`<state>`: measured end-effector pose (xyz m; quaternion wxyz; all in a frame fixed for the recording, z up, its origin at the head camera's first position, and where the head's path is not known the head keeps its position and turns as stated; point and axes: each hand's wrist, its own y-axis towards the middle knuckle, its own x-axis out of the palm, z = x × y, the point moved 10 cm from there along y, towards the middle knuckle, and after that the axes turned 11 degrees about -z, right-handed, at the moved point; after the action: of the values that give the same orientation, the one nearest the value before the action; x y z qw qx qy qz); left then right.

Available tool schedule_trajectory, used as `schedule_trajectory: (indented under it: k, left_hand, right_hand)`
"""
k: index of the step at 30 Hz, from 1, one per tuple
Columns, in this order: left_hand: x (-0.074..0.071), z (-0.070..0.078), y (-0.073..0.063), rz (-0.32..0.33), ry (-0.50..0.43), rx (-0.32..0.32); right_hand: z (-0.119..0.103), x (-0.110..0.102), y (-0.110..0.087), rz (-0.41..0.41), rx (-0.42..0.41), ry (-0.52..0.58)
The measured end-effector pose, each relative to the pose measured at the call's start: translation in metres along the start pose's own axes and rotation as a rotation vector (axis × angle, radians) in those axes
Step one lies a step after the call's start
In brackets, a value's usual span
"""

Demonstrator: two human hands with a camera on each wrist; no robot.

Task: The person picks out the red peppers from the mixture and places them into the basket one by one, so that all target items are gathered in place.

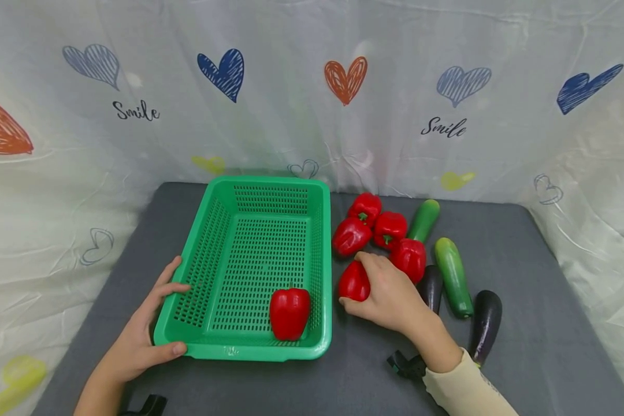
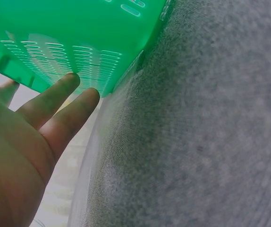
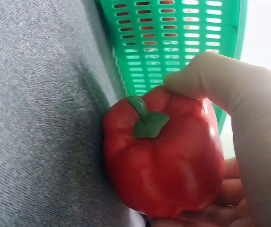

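Note:
My right hand [image 1: 387,294] grips a red bell pepper [image 1: 355,282] just right of the green basket [image 1: 243,352]. In the right wrist view, thumb and fingers sit on opposite sides of this pepper [image 3: 164,156], its green stem showing, and it appears to be at the grey cloth. My left hand [image 1: 137,332] rests spread at the basket's left side, a finger over the rim and the thumb by the near corner. Straight fingers [image 2: 74,116] lie along the outer wall in the left wrist view. Inside the basket, at its near right, stands another red bell pepper [image 1: 289,315].
Several red bell peppers [image 1: 352,237] cluster beyond my right hand. Further right lie a green cucumber-like vegetable [image 1: 453,277], another one [image 1: 424,219] behind it, an eggplant [image 1: 486,323] and a partly hidden eggplant [image 1: 431,286]. A patterned curtain [image 1: 291,127] hangs behind the grey table [image 1: 541,335].

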<state>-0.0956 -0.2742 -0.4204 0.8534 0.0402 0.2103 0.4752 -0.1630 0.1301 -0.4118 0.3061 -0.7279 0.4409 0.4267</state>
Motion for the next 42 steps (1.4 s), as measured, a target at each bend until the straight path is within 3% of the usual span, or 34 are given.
schedule_trajectory:
  k: [13, 26, 42]
  left_hand:
    - [0.000, 0.001, 0.000, -0.003, 0.007, -0.009]
    - [0.000, 0.001, 0.000, -0.005, 0.029, 0.007]
    - [0.000, 0.001, 0.000, -0.015, 0.029, 0.025]
  right_hand:
    - [0.001, -0.008, -0.003, 0.092, -0.036, -0.007]
    - [0.000, -0.030, -0.009, 0.197, -0.069, 0.030]
    - [-0.012, -0.050, -0.003, 0.311, -0.193, 0.022]
